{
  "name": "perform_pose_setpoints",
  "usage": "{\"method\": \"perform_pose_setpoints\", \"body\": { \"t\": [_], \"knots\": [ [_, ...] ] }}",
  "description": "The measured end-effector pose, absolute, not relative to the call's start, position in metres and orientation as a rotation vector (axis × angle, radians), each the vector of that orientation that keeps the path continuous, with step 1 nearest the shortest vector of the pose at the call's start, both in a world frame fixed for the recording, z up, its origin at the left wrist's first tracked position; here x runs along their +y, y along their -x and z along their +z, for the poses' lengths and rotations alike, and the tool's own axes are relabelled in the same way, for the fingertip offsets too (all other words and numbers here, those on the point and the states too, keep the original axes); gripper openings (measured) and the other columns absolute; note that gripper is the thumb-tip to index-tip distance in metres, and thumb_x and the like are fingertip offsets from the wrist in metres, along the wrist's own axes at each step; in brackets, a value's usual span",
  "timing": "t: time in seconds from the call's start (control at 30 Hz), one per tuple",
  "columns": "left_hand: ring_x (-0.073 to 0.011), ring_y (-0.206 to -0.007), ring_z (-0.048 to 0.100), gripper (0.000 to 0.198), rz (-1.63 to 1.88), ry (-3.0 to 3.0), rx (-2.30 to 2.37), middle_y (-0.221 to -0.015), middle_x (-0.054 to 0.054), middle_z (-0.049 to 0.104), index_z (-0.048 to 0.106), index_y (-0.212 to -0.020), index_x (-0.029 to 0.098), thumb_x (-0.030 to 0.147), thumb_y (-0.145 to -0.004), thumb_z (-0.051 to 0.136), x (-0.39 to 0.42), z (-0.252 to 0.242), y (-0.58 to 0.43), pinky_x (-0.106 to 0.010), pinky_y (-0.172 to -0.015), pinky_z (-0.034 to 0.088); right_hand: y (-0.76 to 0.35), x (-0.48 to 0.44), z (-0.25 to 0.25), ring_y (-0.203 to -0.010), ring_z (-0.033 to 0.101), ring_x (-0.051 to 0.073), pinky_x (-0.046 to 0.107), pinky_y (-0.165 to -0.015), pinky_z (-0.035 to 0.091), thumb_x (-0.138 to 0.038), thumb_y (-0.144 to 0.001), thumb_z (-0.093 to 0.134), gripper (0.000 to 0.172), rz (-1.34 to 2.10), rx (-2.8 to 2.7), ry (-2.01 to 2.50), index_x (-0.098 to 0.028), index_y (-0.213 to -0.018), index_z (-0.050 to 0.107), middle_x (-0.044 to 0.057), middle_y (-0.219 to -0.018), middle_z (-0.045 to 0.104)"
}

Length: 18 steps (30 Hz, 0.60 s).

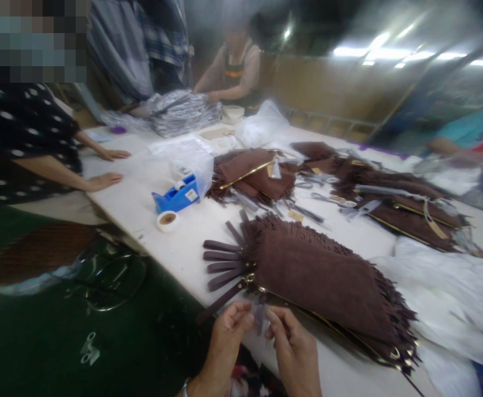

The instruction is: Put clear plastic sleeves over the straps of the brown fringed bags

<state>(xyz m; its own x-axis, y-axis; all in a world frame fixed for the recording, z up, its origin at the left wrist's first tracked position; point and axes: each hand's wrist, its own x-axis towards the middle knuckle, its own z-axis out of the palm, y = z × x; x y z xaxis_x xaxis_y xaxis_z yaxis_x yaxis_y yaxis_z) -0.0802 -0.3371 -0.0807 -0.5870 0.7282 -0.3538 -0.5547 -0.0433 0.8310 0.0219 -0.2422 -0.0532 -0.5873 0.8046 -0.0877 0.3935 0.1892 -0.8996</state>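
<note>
Between my two hands is a small clear plastic piece (260, 318), thin and see-through, perhaps a little bag. My left hand (230, 333) pinches its left side, thumb against fingers. On the other side my right hand (289, 342) pinches it the same way. Just beyond my fingers lies a stack of brown fringed suede bags (316, 270), with gold zippers along the near edge. Several brown wrist straps (224, 267) fan out from the stack's left end, above my left hand.
A blue tape dispenser (177, 194) and a tape roll (167, 220) stand left on the white table (150, 242). More brown bags (253, 173) with tags lie behind. White wrapping (452, 286) covers the right. A person in polka dots (26, 138) rests both hands on the table; others work farther off.
</note>
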Motion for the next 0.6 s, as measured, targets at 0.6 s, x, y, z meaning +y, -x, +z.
{"method": "perform_pose_setpoints", "body": {
  "t": [0.6],
  "knots": [
    [-0.0209, -0.077, 0.063, 0.044, 1.757, -0.217, 1.316, -0.084, -0.009, 0.072, 0.068, -0.101, 0.014, 0.049, -0.074, 0.073, -0.325, -0.083, 0.083, -0.028, -0.07, 0.044, -0.011, -0.241, -0.046, -0.052, 0.049, 0.013, 0.022, -0.051, 0.039, -0.054, -0.086, 0.052, 0.036, 1.504, -1.845, 1.166, -0.021, -0.08, 0.064, -0.001, -0.06, 0.057]
  ]
}}
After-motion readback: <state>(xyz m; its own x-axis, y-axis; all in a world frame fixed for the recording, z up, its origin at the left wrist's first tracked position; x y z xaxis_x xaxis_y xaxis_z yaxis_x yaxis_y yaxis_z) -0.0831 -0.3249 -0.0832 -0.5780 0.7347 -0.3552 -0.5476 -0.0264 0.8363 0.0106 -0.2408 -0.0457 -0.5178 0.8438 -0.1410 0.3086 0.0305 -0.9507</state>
